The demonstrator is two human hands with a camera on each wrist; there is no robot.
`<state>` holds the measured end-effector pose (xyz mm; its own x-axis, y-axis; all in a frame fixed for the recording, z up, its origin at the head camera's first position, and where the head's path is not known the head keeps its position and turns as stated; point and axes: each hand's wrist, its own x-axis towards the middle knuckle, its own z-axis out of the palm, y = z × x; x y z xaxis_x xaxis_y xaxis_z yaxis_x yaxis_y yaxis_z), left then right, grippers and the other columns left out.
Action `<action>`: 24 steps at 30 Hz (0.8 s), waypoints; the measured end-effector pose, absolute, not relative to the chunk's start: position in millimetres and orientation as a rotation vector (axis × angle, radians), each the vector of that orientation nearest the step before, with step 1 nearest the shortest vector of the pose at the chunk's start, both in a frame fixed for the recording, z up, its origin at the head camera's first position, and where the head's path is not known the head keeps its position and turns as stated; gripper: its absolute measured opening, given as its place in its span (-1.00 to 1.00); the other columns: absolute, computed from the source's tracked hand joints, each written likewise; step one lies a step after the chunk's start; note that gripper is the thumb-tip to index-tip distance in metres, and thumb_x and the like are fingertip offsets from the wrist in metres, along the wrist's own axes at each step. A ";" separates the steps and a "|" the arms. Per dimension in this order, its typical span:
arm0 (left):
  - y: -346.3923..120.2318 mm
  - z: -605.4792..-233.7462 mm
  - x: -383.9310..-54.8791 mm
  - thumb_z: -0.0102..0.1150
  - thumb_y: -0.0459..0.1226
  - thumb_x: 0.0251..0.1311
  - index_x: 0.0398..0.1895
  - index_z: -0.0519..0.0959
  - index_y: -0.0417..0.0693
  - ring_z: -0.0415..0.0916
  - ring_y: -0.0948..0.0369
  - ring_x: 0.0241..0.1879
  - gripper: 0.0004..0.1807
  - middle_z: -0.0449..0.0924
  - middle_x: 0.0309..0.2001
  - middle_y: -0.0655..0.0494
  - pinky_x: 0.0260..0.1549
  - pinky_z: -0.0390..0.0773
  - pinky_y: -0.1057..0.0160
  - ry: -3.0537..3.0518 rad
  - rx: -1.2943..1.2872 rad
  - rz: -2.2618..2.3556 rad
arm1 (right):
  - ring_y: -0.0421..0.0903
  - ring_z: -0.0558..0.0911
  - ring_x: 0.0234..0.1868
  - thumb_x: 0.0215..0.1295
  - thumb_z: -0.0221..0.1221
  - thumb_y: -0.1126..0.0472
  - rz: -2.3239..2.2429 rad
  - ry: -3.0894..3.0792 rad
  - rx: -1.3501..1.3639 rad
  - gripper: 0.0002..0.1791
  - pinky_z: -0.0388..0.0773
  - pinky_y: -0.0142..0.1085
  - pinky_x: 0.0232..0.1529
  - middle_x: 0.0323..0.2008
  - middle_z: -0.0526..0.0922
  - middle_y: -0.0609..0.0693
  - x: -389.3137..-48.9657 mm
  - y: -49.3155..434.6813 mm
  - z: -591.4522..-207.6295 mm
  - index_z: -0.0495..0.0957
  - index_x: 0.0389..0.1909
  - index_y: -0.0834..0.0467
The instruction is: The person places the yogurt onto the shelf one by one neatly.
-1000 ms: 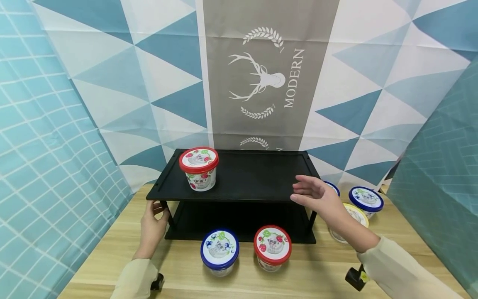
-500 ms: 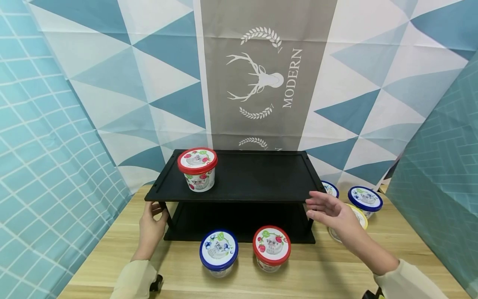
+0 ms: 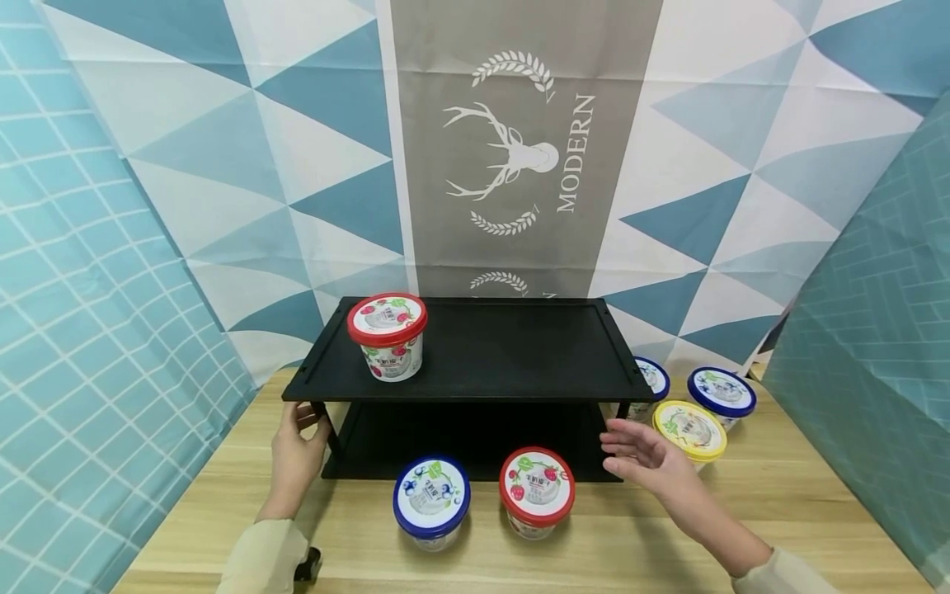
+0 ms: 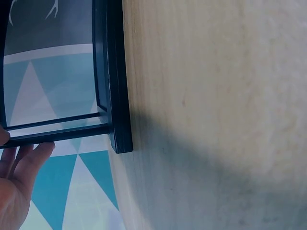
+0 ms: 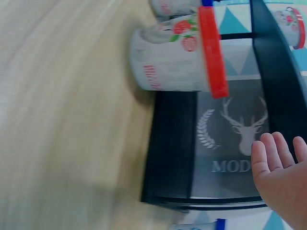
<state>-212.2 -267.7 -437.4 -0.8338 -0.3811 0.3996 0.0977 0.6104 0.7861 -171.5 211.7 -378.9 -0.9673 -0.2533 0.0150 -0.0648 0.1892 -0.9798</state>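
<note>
A black two-tier rack (image 3: pixel 512 351) stands on the table, with a red-lidded tub (image 3: pixel 387 337) upright at the left of its top tier. My left hand (image 3: pixel 297 454) grips the rack's left front post, thumb on one side and fingers on the other, as the left wrist view shows (image 4: pixel 19 177). Beside the right front post, below the top tier, my right hand (image 3: pixel 656 470) is held with fingers loosely extended and nothing in it. In front of the rack are a blue-lidded tub (image 3: pixel 432 502) and another red-lidded tub (image 3: pixel 537 492).
Right of the rack stand a yellow-lidded tub (image 3: pixel 688 431) and two blue-lidded tubs, one (image 3: pixel 721 391) farther right and one (image 3: pixel 653 379) partly hidden by the rack. A patterned cloth (image 3: pixel 512 165) hangs behind. The wooden table (image 3: pixel 594 561) extends toward me.
My right hand has moved from over the rack's right top edge down and outward to beside the right post, uncovering the yellow-lidded tub. The left hand keeps its grip on the post.
</note>
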 end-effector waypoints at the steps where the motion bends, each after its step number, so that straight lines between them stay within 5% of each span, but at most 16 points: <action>1: -267.8 -437.6 -212.1 -0.02 -0.43 0.24 0.26 0.24 -0.05 0.50 -0.20 0.00 -0.50 0.48 -0.01 -0.27 -0.24 0.54 0.01 -2.295 0.222 -1.164 | -0.31 0.55 0.04 0.25 0.18 0.20 -1.881 2.295 -0.291 -0.38 0.51 -0.47 -0.03 0.03 0.56 -0.15 -171.4 211.0 -382.4 0.21 0.30 0.25; 10: -267.6 -439.3 -211.4 -0.02 -0.45 0.22 0.25 0.25 -0.03 0.50 -0.19 0.00 -0.49 0.48 -0.02 -0.26 -0.14 0.50 -0.12 -2.276 0.224 -1.179 | -0.34 0.52 0.06 0.20 0.22 0.25 -1.856 2.258 -0.356 -0.29 0.49 -0.46 -0.01 0.20 0.38 0.30 -174.3 204.6 -416.0 0.14 0.33 0.31; 14: -268.7 -439.0 -211.7 0.00 -0.44 0.21 0.23 0.27 -0.02 0.52 -0.16 -0.01 -0.50 0.50 -0.04 -0.24 -0.25 0.53 0.17 -2.281 0.236 -1.159 | -0.35 0.51 0.06 0.18 0.24 0.26 -1.837 2.247 -0.398 -0.23 0.50 -0.44 0.00 0.23 0.28 0.43 -175.4 202.3 -429.5 0.09 0.35 0.34; 17: -269.3 -438.9 -212.0 0.01 -0.44 0.21 0.23 0.27 -0.02 0.53 -0.15 -0.01 -0.51 0.51 -0.05 -0.23 -0.30 0.50 0.26 -2.289 0.245 -1.151 | -0.10 0.50 0.16 0.15 0.26 0.26 -1.820 2.248 -0.366 -0.19 0.50 -0.41 0.01 0.24 0.28 0.42 -176.1 199.8 -435.4 0.07 0.36 0.33; 21: -269.0 -438.9 -211.9 0.00 -0.43 0.23 0.23 0.27 -0.02 0.51 -0.17 0.00 -0.51 0.50 -0.05 -0.23 -0.21 0.53 0.01 -2.286 0.246 -1.165 | 0.22 0.39 0.23 0.12 0.28 0.27 -1.801 2.252 -0.345 -0.16 0.50 -0.36 0.03 0.24 0.30 0.40 -175.5 196.2 -440.0 0.05 0.36 0.32; 24: -268.6 -438.8 -212.0 -0.01 -0.43 0.23 0.23 0.26 -0.02 0.50 -0.18 0.01 -0.51 0.49 -0.06 -0.24 -0.12 0.49 -0.12 -2.274 0.242 -1.187 | 0.13 0.43 0.21 0.10 0.30 0.26 -1.780 2.258 -0.368 -0.14 0.50 -0.33 0.03 0.23 0.32 0.39 -174.0 193.7 -443.9 0.05 0.36 0.33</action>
